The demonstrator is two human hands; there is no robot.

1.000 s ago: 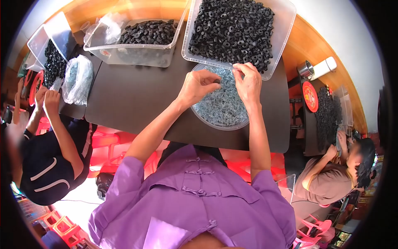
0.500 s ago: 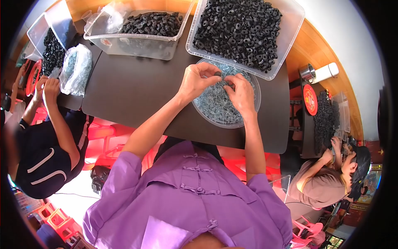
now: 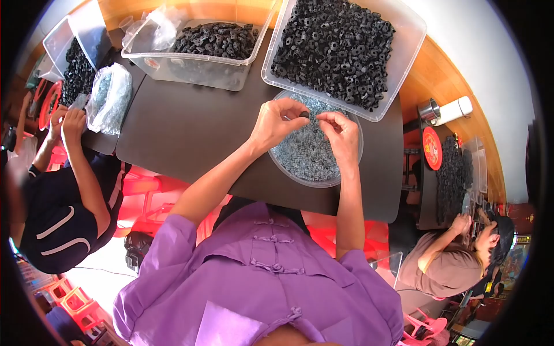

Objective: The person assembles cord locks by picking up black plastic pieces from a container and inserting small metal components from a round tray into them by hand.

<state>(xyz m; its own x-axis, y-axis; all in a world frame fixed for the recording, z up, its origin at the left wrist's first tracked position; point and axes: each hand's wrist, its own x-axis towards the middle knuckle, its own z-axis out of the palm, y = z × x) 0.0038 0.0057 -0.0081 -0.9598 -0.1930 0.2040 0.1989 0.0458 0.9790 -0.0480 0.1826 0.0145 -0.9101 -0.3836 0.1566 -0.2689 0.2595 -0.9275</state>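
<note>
Between the thumb and fingers of my left hand (image 3: 278, 122) is a small black part (image 3: 304, 115). My right hand (image 3: 341, 135) is pinched just to its right, with its fingertips close to the part; anything between them is too small to make out. Both hands are over a round clear tub (image 3: 306, 155) of small, shiny, bluish-grey pieces. Directly behind the tub stands a large translucent bin (image 3: 404, 69) filled with black plastic parts (image 3: 334, 52).
A second clear bin (image 3: 196, 72) with black pieces stands at the back left, beside a plastic bag (image 3: 108, 99). Co-workers sit at left (image 3: 63, 213) and right (image 3: 447, 265). A white flask (image 3: 455, 111) and metal cup (image 3: 429, 109) are at the right.
My right hand has come from the large bin's edge to beside the black part in my left hand. The view has shifted slightly.
</note>
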